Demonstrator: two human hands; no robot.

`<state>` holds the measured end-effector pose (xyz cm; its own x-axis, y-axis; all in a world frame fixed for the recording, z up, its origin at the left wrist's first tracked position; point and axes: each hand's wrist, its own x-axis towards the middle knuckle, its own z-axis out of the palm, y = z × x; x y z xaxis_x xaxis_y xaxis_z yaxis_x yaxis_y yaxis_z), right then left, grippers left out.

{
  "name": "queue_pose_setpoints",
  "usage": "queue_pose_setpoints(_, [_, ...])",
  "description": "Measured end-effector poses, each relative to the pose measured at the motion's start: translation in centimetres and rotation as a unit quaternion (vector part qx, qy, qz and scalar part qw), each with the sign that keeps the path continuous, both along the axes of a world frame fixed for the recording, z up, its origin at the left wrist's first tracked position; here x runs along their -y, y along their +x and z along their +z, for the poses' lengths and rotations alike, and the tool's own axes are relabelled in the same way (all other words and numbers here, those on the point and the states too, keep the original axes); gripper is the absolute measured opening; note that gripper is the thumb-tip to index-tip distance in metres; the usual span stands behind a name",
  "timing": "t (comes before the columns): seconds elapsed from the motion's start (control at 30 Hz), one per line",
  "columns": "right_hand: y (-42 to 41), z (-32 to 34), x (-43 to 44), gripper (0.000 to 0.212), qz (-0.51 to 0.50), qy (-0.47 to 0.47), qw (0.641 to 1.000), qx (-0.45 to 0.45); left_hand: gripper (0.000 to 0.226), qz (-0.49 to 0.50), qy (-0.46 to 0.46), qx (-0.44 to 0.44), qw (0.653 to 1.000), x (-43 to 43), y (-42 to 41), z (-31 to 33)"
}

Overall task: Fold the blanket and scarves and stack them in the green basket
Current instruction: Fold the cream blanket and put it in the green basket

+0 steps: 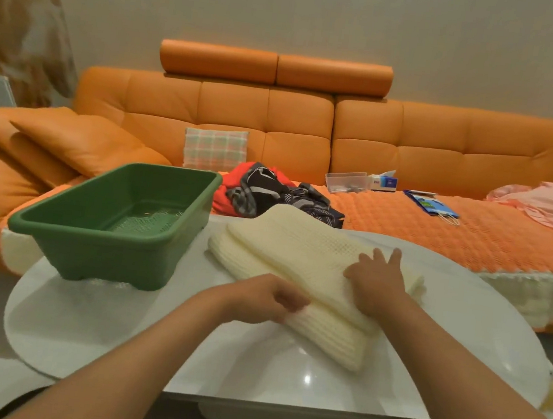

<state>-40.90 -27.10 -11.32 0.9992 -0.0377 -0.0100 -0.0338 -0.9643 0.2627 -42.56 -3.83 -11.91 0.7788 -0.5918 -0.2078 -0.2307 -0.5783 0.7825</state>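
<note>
A cream knitted blanket, folded into a thick layered strip, lies across the middle of the white oval table. My left hand pinches the blanket's near edge. My right hand rests flat on top of the fold with its fingers spread. The green basket stands to the left on the table and holds nothing. A heap of red, black and patterned scarves lies on the sofa just behind the table.
The orange sofa runs along the back with cushions at the left and a plaid pillow. On its seat lie a clear box, a tissue box, a blue bag and pink cloth.
</note>
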Motion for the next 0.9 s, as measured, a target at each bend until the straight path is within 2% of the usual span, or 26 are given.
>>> queue_pose_setpoints(0.03, [-0.1,0.1,-0.2,0.04,-0.01,0.008,1.0,0.015,0.052,-0.001,-0.023,0.006,1.0,0.8,0.3,-0.2])
queue_pose_setpoints(0.1, [-0.2,-0.2,-1.5,0.038,-0.015,0.124,0.992,0.019,0.056,0.041,-0.035,0.099,0.994,1.2,1.4,-0.5])
queue_pose_setpoints(0.13, [-0.3,-0.6,-2.1,0.043,-0.014,0.186,0.982,0.008,0.056,0.065,-0.005,0.181,0.981,0.8,2.2,-0.7])
queue_pose_setpoints(0.17, [-0.4,-1.2,-2.7,0.054,0.003,0.21,0.978,-0.015,0.054,0.077,0.04,0.265,0.96,0.3,3.1,-1.0])
queue_pose_setpoints(0.2, [-0.7,-1.8,-3.1,0.066,0.027,0.206,0.977,-0.044,0.053,0.078,0.088,0.326,0.938,-0.4,3.9,-1.4])
queue_pose_setpoints(0.23, [-0.9,-2.5,-3.1,0.074,0.05,0.192,0.978,-0.066,0.054,0.078,0.136,0.351,0.923,-1.1,4.5,-1.7])
queue_pose_setpoints(0.3, [-0.7,-2.8,-2.0,0.075,0.082,0.177,0.977,-0.083,0.063,0.086,0.221,0.324,0.916,-2.1,5.3,-2.2])
queue_pose_setpoints(0.4, [0.5,-1.7,0.6,0.07,0.09,0.181,0.974,-0.098,0.065,0.093,0.262,0.26,0.925,-2.4,5.5,-1.9])
queue_pose_setpoints(0.57, [1.6,-1.1,3.5,0.062,0.063,0.177,0.978,-0.088,0.049,0.065,0.276,0.389,0.876,-0.8,5.9,-2.0])
queue_pose_setpoints(0.67, [1.8,-1.3,3.7,0.055,0.034,0.225,0.974,-0.022,0.053,0.08,0.275,0.44,0.851,-0.7,7.7,-1.9])
queue_pose_setpoints(0.77, [2.0,-1.3,3.2,0.053,0.022,0.206,0.978,0.018,0.046,0.097,0.262,0.433,0.857,-1.6,9.5,-2.3])
queue_pose_setpoints(0.83, [2.1,-1.1,3.1,0.051,0.03,0.204,0.976,0.068,0.035,0.128,0.204,0.428,0.871,-1.9,10.1,-2.3])
queue_pose_setpoints(0.9, [2.4,-0.7,3.0,0.045,0.08,0.204,0.956,0.196,0.028,0.164,0.115,0.46,0.865,-2.0,10.2,-1.2])
